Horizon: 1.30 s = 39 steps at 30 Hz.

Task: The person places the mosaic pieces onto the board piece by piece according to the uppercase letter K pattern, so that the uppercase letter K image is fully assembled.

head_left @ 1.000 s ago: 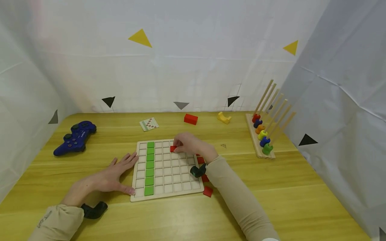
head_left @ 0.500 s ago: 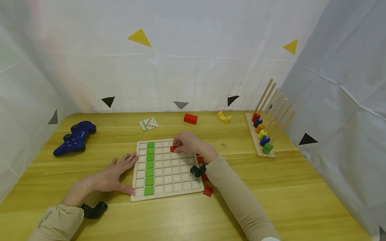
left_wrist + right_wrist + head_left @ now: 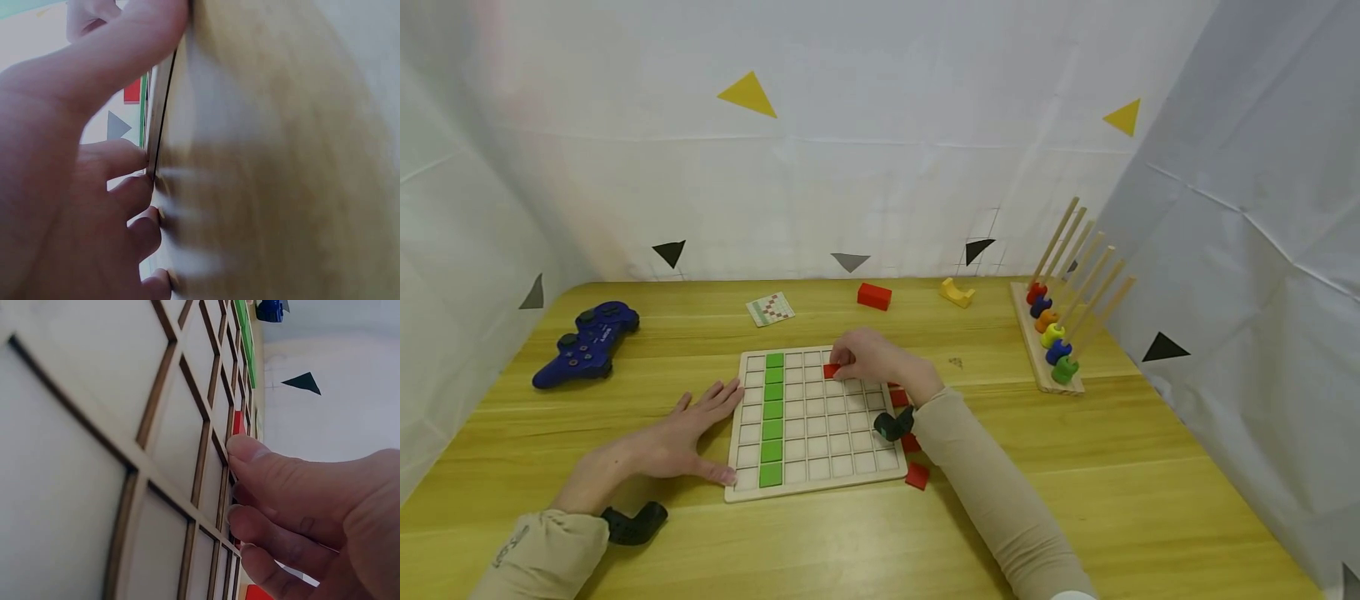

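A light wooden grid board (image 3: 816,450) lies on the table, with a column of green tiles (image 3: 772,408) set in its second column from the left. My left hand (image 3: 681,433) is spread flat, its thumb and fingertips against the board's left edge; the left wrist view shows its fingers (image 3: 134,194) at that edge. Over the board's far right part, my right hand (image 3: 876,358) has thumb and fingers bent together on a red square tile (image 3: 831,371). In the right wrist view the tile (image 3: 237,422) shows just past the thumb tip, partly hidden by the hand.
Several loose red tiles (image 3: 917,476) lie along the board's right edge, partly under the right wrist. Behind the board are a pattern card (image 3: 771,309), a red block (image 3: 875,297) and a yellow arch (image 3: 957,292). A blue game controller (image 3: 587,346) lies left; a peg rack (image 3: 1045,367) stands right.
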Tool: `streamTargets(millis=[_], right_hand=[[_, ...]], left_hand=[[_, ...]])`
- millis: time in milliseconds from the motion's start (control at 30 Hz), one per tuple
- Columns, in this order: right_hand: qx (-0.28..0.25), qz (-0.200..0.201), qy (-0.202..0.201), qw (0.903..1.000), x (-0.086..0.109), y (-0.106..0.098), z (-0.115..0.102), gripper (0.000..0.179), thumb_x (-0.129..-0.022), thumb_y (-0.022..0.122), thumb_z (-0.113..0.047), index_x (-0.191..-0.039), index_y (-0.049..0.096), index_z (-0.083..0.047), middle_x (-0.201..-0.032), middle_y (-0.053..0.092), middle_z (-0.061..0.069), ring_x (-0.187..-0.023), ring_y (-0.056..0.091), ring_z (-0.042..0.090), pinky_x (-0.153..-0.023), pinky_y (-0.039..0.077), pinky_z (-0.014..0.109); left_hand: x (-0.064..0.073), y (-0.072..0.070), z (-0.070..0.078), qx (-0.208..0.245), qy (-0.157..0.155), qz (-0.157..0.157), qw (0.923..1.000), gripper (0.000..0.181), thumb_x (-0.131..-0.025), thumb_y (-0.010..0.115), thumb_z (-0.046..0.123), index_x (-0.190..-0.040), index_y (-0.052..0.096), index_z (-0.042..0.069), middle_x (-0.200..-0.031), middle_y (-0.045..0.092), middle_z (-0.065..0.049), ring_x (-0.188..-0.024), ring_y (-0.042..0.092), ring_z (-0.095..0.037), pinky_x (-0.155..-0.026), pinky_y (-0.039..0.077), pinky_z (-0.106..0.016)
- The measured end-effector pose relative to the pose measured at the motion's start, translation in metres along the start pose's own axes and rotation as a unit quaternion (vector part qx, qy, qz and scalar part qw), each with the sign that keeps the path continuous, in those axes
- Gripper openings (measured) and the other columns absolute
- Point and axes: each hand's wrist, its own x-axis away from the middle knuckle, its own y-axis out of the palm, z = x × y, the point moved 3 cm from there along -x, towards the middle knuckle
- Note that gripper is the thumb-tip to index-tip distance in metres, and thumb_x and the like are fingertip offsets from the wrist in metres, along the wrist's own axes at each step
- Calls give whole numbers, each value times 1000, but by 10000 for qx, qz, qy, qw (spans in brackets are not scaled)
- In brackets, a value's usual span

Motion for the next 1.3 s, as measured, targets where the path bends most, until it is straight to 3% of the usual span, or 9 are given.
streamTargets(millis=[100,367,533,733,967,1300], right_hand=[[-59,19,-132,9999,1,-1,0,19,-89,77,-17,-105,73,-7,-91,66,2,-85,57,17,-80,50,28],[-849,-49,-112,9963,14,-19,4,28,-92,74,-13,-117,68,-3,-105,67,7,-93,60,18,-86,52,29],[-926,78,-260,9953,28,-31,19,27,-90,74,-10,-115,69,-1,-106,69,10,-91,61,17,-82,54,28],[-881,118,-124,9960,52,-41,44,23,-90,74,-9,-111,70,-1,-105,69,11,-90,64,20,-82,56,33],[-878,233,115,9958,66,-37,70,25,-92,73,-10,-114,70,0,-107,70,12,-93,64,23,-85,55,39],[-652,517,206,9963,60,-21,83,16,-93,73,-16,-108,74,-9,-98,66,3,-88,62,17,-81,54,34]], left_hand=[[1,0,0,-21,-23,8,10000,120,-76,79,57,-159,14,0,-167,1,-22,-151,-5,-49,-114,-9,-72],[0,0,1,-21,8,29,10000,119,-77,80,56,-159,15,0,-167,1,-23,-151,-5,-49,-113,-8,-72],[0,0,1,-59,-5,17,10000,119,-77,79,56,-159,15,-1,-166,2,-23,-151,-4,-49,-114,-8,-72],[0,1,0,-73,-48,23,10000,119,-76,79,57,-159,15,0,-167,2,-23,-151,-4,-49,-114,-8,-72],[1,1,-1,-48,-86,18,9999,119,-76,79,57,-159,15,1,-167,1,-22,-151,-5,-48,-115,-9,-71],[0,1,-2,-56,-94,3,9999,119,-77,79,57,-160,14,2,-167,1,-21,-151,-6,-48,-115,-8,-70]])
